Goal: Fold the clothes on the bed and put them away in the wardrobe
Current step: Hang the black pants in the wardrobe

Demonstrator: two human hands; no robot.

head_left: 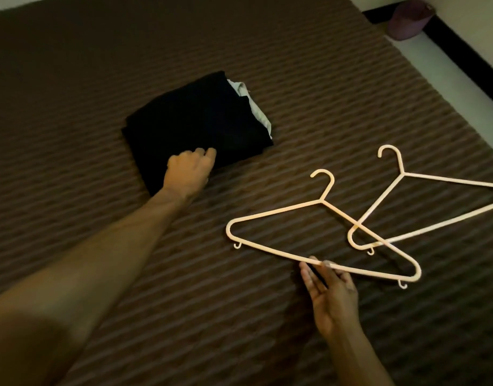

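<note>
The folded black clothes [195,126], a soft squarish stack, are pressed by the left hand [188,171], fingers curled at its near edge. The near plastic hanger [320,201], hook pointed away, is touched at its bottom bar by the right hand [333,293], fingers straight.

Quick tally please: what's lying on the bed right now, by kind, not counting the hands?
Folded garments: 2, a black garment on top of a light garment
Hangers: 2, the near hanger and the far hanger, overlapping
Total: 4
</note>
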